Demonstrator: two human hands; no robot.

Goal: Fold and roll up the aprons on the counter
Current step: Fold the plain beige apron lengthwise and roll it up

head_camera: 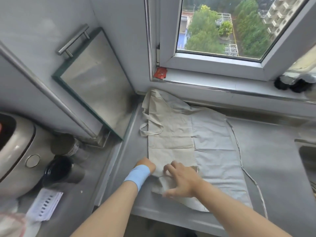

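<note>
Both hands start the roll at the beige apron's (169,137) near end: left hand (147,165) fisted on its edge, right hand (181,180) spread, pressing the fold. Next, I judge, rolling it evenly toward the far end.

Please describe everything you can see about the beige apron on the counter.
The beige cloth apron looks like thin woven cotton, creased, folded lengthwise into a long strip. It lies flat on the pale grey apron on the grey counter. Its straps loop loosely at the far left. The left hand and right hand press its near end, where a fold begins.
</note>
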